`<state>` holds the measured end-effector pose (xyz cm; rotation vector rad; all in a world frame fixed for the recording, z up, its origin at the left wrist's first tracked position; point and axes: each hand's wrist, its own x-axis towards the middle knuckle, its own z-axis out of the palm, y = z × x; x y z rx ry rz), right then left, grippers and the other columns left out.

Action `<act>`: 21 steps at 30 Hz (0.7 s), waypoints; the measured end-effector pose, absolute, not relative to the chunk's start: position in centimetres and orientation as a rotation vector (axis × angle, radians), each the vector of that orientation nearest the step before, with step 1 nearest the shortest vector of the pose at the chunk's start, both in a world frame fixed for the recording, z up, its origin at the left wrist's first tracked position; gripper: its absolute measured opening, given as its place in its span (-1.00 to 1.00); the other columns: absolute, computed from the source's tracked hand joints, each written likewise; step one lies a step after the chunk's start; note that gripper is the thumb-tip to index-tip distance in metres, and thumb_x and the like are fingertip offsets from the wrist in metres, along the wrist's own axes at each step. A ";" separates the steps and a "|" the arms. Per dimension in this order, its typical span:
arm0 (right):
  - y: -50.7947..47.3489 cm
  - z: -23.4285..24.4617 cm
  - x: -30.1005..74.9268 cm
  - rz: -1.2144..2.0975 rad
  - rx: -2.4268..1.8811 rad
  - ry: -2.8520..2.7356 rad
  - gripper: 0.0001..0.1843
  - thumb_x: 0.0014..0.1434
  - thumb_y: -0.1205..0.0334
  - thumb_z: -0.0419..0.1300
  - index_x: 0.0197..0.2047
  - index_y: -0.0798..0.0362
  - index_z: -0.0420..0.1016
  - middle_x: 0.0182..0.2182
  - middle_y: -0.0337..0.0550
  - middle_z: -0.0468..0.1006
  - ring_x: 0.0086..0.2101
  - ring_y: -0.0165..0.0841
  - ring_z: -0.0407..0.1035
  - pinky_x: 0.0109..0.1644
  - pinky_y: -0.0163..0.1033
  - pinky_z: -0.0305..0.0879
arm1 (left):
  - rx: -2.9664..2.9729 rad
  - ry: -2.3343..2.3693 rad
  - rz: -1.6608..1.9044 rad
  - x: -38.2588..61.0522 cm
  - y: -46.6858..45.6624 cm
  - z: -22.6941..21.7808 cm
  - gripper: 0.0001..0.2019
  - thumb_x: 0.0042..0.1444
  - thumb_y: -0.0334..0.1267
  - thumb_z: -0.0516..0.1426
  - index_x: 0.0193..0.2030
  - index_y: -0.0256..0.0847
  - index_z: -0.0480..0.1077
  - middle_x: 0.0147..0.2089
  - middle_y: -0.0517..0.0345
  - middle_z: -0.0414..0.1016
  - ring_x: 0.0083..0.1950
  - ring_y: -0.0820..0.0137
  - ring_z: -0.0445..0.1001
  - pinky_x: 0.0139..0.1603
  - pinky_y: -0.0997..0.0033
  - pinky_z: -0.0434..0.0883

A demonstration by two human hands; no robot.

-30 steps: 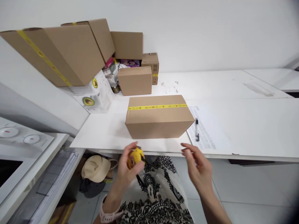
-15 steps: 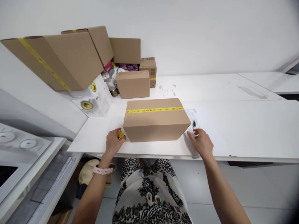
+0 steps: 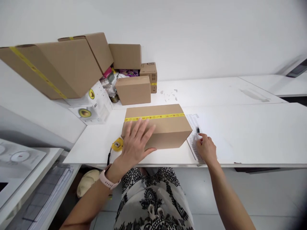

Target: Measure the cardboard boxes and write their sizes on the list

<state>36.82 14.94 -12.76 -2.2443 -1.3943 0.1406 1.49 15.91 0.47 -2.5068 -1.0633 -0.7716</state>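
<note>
A taped cardboard box (image 3: 165, 126) lies on the white table in front of me, yellow tape running along its top. My left hand (image 3: 135, 143) is over its left front part, fingers stretched and spread, holding nothing; whether it presses on the cardboard I cannot tell. Beside that hand rests a yellow tape measure (image 3: 117, 144) with a black wrist strap. To the right of the box, my right hand (image 3: 207, 148) is closed around a pen, whose black end (image 3: 198, 130) sticks out past the fingers. Under the pen is a printed sheet (image 3: 193, 123), partly tucked beside the box.
Large cardboard boxes (image 3: 69, 64) sit on avocado-printed white cartons (image 3: 96, 107) at the left. Behind my box are a smaller cardboard box (image 3: 134, 91), a tin (image 3: 114, 97) and packaged goods. A white appliance with knobs (image 3: 21, 159) stands at lower left.
My left hand has let go of the tape measure, leaving it on the table, and moved right over the box. The right hand has closed on the pen. The view has shifted slightly.
</note>
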 end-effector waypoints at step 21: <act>17.2 -13.3 48.9 0.361 -1.671 -0.725 -0.60 0.14 0.10 0.14 -0.01 0.07 0.56 -0.47 -0.25 0.38 -0.42 -0.36 0.30 -0.28 -0.19 0.26 | -3.026 -1.270 -0.883 11.6 23.8 -2.5 -0.53 0.26 -0.33 0.10 0.31 -0.31 0.38 0.40 -0.22 0.36 0.50 0.04 0.18 0.55 -0.10 -0.11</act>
